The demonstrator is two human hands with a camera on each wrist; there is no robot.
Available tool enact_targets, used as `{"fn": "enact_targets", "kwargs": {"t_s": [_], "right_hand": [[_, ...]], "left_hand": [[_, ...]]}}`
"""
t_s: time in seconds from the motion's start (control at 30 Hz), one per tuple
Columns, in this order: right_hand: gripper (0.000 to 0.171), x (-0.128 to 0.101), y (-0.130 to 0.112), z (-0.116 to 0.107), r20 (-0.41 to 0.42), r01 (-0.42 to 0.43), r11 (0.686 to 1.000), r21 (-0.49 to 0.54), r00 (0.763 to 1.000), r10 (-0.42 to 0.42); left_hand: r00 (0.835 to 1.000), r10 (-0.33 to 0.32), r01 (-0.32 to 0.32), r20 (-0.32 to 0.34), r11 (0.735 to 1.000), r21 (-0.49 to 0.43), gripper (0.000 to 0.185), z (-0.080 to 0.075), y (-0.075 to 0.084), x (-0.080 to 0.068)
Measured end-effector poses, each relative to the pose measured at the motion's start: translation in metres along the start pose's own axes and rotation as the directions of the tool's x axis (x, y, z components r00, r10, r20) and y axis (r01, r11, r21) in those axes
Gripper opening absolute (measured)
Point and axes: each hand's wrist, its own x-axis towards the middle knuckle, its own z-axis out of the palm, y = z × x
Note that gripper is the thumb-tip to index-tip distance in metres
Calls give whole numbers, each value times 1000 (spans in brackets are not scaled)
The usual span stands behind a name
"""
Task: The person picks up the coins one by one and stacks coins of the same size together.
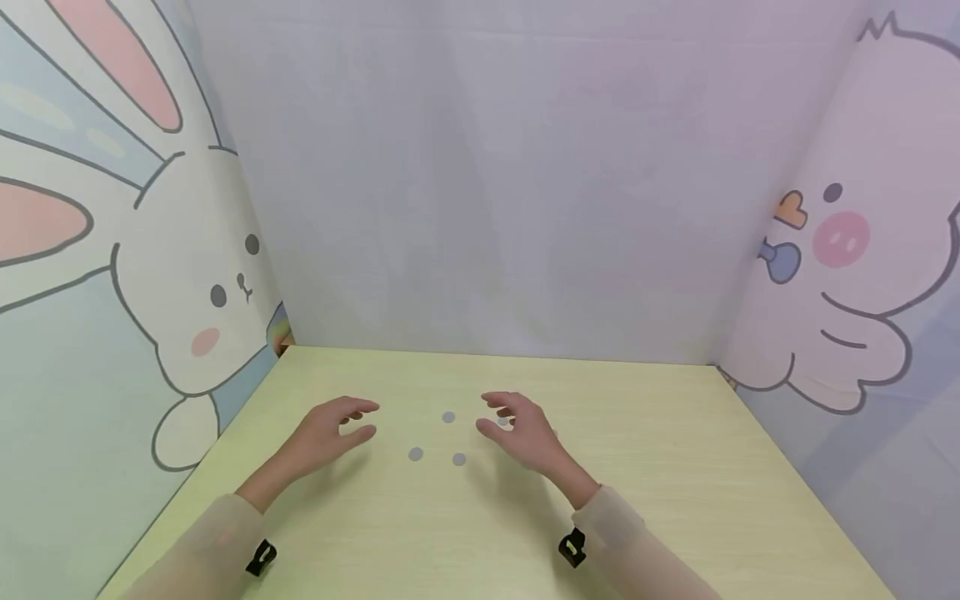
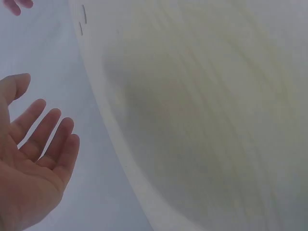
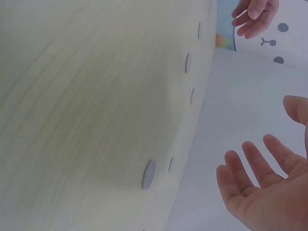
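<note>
**Grey discs on table, both hands hovering, nothing held**

Four small grey discs lie flat on the pale yellow-green table (image 1: 675, 467), grouped near its middle: a far disc (image 1: 448, 417), a near-left disc (image 1: 416, 454), a near-right disc (image 1: 459, 459), and a fourth disc (image 1: 502, 422) partly hidden under the right hand's fingers. Contact between that disc and the fingers cannot be confirmed.

The right hand (image 1: 525, 433) sits just right of the group, fingers loosely spread and relaxed, grasping nothing. The left hand (image 1: 330, 433) sits left of the group, apart from the discs, fingers likewise loose and spread, palm empty.

A pale backdrop rises behind the table. A rabbit cartoon panel (image 1: 187, 292) stands on the left, a pig cartoon panel (image 1: 847, 275) on the right.
</note>
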Motion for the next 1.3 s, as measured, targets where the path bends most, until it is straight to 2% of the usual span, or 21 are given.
{"fn": "enact_targets", "kwargs": {"t_s": [0.2, 0.4, 0.5, 0.77, 0.87, 1.07, 1.3], "right_hand": [[49, 3, 2, 11, 47, -5, 1000, 4, 999, 5], [50, 5, 0, 22, 105, -1, 1000, -24, 994, 4], [49, 6, -2, 27, 124, -2, 1000, -20, 992, 4], [44, 8, -2, 38, 150, 29, 999, -38, 988, -23], [44, 8, -2, 40, 157, 30, 998, -51, 987, -21], [44, 8, -2, 44, 167, 47, 997, -67, 985, -35], [43, 9, -4, 48, 180, 30, 995, -93, 983, -12]], "left_hand": [[999, 1, 0, 41, 1000, -14, 39, 1, 0, 2], [990, -17, 22, 138, 999, -35, 41, 7, 3, 5], [986, -32, 37, 165, 999, -31, 41, 9, 5, 5], [982, -52, 53, 180, 999, -4, 39, 13, 13, 5], [981, -44, 42, 190, 999, 10, 39, 16, 13, 5], [976, -68, 64, 209, 998, 23, 39, 20, 11, 7], [972, -91, 88, 216, 996, 27, 40, 22, 13, 8]]}}
